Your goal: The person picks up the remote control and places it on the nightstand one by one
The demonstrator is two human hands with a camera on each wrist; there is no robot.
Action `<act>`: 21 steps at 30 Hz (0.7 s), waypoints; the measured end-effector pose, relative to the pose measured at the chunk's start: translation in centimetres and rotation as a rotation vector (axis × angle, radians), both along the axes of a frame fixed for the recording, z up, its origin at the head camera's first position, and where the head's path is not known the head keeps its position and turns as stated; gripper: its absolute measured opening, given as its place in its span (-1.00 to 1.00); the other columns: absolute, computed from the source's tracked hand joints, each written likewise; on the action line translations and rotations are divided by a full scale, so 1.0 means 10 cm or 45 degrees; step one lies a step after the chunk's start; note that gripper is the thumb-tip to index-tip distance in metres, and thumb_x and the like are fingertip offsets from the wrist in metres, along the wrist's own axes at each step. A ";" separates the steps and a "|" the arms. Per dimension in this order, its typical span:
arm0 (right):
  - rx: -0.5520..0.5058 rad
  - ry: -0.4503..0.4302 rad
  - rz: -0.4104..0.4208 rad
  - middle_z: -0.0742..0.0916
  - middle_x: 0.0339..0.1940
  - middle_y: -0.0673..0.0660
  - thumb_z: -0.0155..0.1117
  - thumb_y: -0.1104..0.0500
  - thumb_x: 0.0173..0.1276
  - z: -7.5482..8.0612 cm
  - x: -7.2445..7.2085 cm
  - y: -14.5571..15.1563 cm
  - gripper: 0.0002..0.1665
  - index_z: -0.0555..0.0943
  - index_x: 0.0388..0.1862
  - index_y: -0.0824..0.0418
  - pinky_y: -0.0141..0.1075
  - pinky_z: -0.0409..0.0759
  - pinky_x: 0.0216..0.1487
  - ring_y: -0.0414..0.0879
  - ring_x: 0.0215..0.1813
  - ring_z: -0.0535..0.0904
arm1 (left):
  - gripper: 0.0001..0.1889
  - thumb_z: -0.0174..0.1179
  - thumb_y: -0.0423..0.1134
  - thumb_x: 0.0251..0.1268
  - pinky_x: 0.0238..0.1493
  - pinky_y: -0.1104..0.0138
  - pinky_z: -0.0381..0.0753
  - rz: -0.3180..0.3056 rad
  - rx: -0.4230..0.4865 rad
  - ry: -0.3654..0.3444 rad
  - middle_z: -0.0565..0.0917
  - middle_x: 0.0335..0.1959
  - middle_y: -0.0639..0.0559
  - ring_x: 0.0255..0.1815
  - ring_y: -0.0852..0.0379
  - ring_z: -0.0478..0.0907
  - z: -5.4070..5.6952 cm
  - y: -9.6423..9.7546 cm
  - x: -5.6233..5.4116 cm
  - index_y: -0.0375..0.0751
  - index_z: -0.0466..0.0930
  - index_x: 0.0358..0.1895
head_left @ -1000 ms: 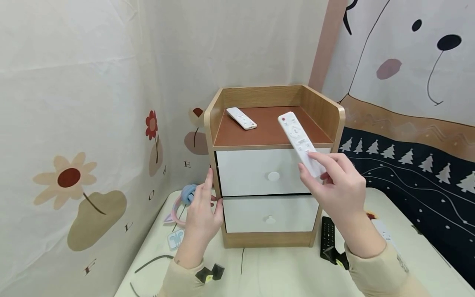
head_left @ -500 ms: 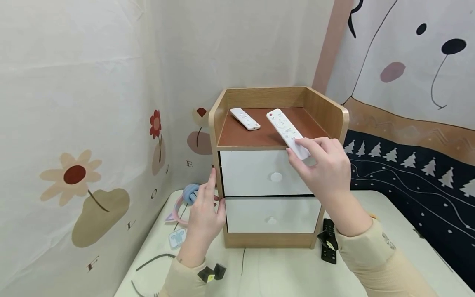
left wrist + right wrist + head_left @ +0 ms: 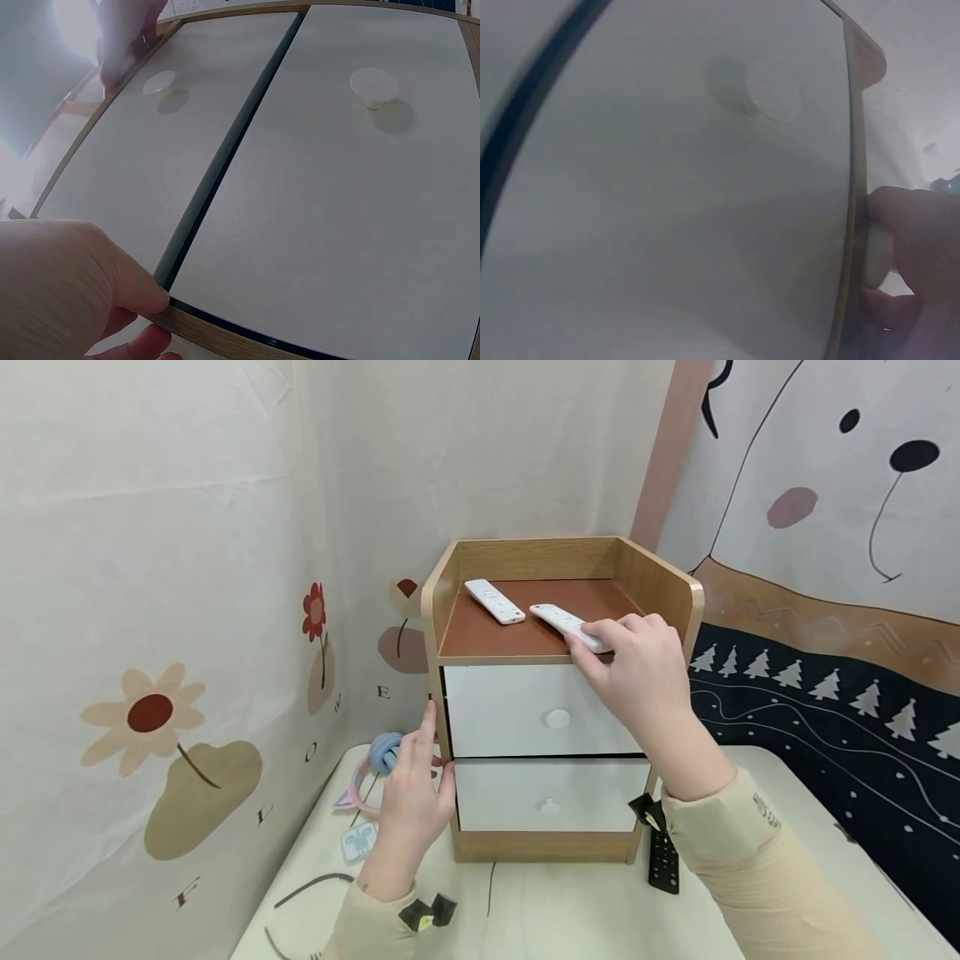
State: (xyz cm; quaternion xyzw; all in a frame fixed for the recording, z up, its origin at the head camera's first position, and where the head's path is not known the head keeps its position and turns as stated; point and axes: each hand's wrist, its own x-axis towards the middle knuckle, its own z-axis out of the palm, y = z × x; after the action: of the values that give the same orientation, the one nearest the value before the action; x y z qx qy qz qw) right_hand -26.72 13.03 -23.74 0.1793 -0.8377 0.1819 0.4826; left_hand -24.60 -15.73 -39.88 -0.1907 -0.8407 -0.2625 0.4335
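A white remote control lies low over the brown top of a small wooden cabinet, its near end at the front edge. My right hand pinches that near end between thumb and fingers. In the right wrist view, the hand is at the cabinet's top edge with part of the remote showing. A second white remote rests on the top, to the left. My left hand touches the cabinet's left side with straight fingers, its thumb at the front edge.
Two white drawers with round knobs, upper and lower, face me. A black remote lies right of the cabinet. Left of it are a headband with a blue knot, a small light-blue case and a grey cable.
My right hand has moved left and down with the white remote, bringing it from upright in front of the cabinet to nearly flat at its top. The left hand stays at the cabinet's side.
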 end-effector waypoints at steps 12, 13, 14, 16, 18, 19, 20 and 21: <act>0.196 -0.474 -0.080 0.84 -0.10 0.33 0.22 0.00 0.62 0.37 -0.11 -0.14 -0.57 0.84 0.09 0.27 0.07 0.68 -0.03 0.21 -0.03 0.70 | 0.02 0.41 -0.52 0.30 -0.38 0.21 0.73 -0.011 0.019 0.022 0.62 0.09 -0.34 -0.25 -0.02 0.72 -0.02 0.01 -0.03 -0.20 0.08 0.79; 0.205 -0.499 -0.085 0.84 -0.09 0.33 0.22 0.00 0.62 0.39 -0.13 -0.14 -0.57 0.84 0.09 0.27 0.08 0.69 -0.02 0.21 -0.01 0.71 | 0.02 0.41 -0.52 0.30 -0.38 0.21 0.73 -0.012 0.019 0.022 0.62 0.08 -0.34 -0.25 -0.01 0.72 -0.03 0.01 -0.03 -0.20 0.07 0.79; 0.210 -0.526 -0.088 0.85 -0.07 0.33 0.22 -0.01 0.62 0.42 -0.15 -0.15 -0.57 0.84 0.10 0.26 0.09 0.70 0.00 0.22 0.02 0.71 | 0.03 0.41 -0.52 0.30 -0.38 0.21 0.73 -0.013 0.019 0.021 0.62 0.08 -0.34 -0.25 -0.01 0.72 -0.03 0.01 -0.03 -0.19 0.07 0.79; 0.205 -0.581 -0.086 0.86 -0.04 0.32 0.23 -0.03 0.61 0.46 -0.19 -0.17 -0.57 0.83 0.11 0.23 0.11 0.71 0.02 0.23 0.05 0.73 | 0.03 0.41 -0.52 0.30 -0.38 0.22 0.73 -0.014 0.017 0.019 0.61 0.08 -0.34 -0.25 -0.01 0.71 -0.03 0.01 -0.03 -0.19 0.06 0.80; 0.192 -0.634 -0.078 0.87 -0.03 0.30 0.24 -0.04 0.60 0.51 -0.24 -0.18 -0.58 0.83 0.11 0.21 0.12 0.71 0.03 0.23 0.05 0.73 | 0.03 0.40 -0.51 0.31 -0.38 0.22 0.72 -0.012 0.013 0.019 0.61 0.08 -0.34 -0.24 0.00 0.72 -0.03 0.00 -0.03 -0.19 0.06 0.80; 0.190 -0.655 -0.072 0.88 -0.04 0.28 0.25 -0.05 0.59 0.53 -0.26 -0.19 -0.58 0.84 0.11 0.19 0.11 0.71 0.04 0.22 0.05 0.74 | 0.03 0.40 -0.51 0.31 -0.38 0.22 0.72 -0.011 0.013 0.019 0.61 0.09 -0.34 -0.24 -0.01 0.72 -0.03 0.00 -0.04 -0.19 0.06 0.80; 0.187 -0.677 -0.063 0.89 -0.03 0.27 0.25 -0.06 0.59 0.55 -0.29 -0.19 -0.58 0.83 0.11 0.19 0.11 0.71 0.05 0.21 0.06 0.74 | 0.03 0.40 -0.51 0.31 -0.38 0.21 0.73 -0.010 0.014 0.020 0.61 0.09 -0.34 -0.24 -0.01 0.72 -0.03 0.00 -0.04 -0.20 0.06 0.80; 0.187 -0.698 -0.056 0.89 -0.02 0.26 0.25 -0.07 0.59 0.56 -0.31 -0.20 -0.57 0.83 0.13 0.18 0.10 0.71 0.07 0.21 0.06 0.74 | 0.03 0.41 -0.52 0.30 -0.38 0.21 0.73 -0.008 0.015 0.023 0.61 0.09 -0.34 -0.24 -0.01 0.72 -0.04 0.01 -0.04 -0.20 0.07 0.80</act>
State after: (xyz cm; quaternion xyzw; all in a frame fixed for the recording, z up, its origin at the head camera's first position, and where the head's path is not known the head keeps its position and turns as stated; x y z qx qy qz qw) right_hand -29.82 11.06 -18.10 0.1396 -0.9516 0.1521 0.2276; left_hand -25.00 -15.65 -40.25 -0.1932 -0.8345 -0.2672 0.4413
